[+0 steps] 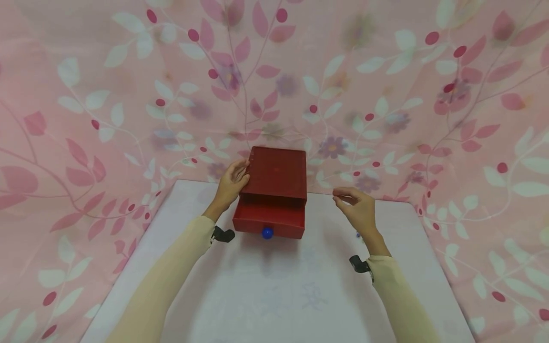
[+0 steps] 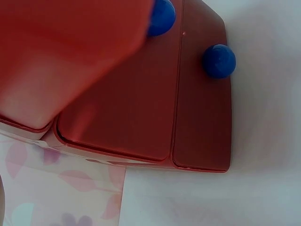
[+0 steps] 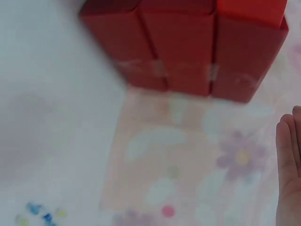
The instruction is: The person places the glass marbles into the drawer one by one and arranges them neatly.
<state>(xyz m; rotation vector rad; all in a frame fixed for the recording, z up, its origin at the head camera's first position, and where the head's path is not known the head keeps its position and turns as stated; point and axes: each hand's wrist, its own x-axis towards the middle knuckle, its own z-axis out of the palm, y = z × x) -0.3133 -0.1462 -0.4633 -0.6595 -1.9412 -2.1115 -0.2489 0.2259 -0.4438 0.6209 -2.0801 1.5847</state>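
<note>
A red drawer box (image 1: 278,174) stands on the table with its top drawer (image 1: 269,214) pulled out, showing a blue knob (image 1: 268,233). Below it in the left wrist view are two closed drawer fronts (image 2: 122,108), each with a blue knob (image 2: 219,61). My left hand (image 1: 231,183) touches the box's left side, fingers and thumb loosely spread against it. To the right of the box, apart from it, my right hand (image 1: 358,207) hovers in the air with nothing visible in it. Its fingers (image 3: 285,146) look straight in the right wrist view.
Several small blue and yellowish pieces (image 3: 47,217) lie on the white table (image 1: 240,295), under my right wrist. A pink floral cloth (image 1: 274,95) hangs behind the table and along both sides. Each wrist bears a black camera mount (image 1: 359,264).
</note>
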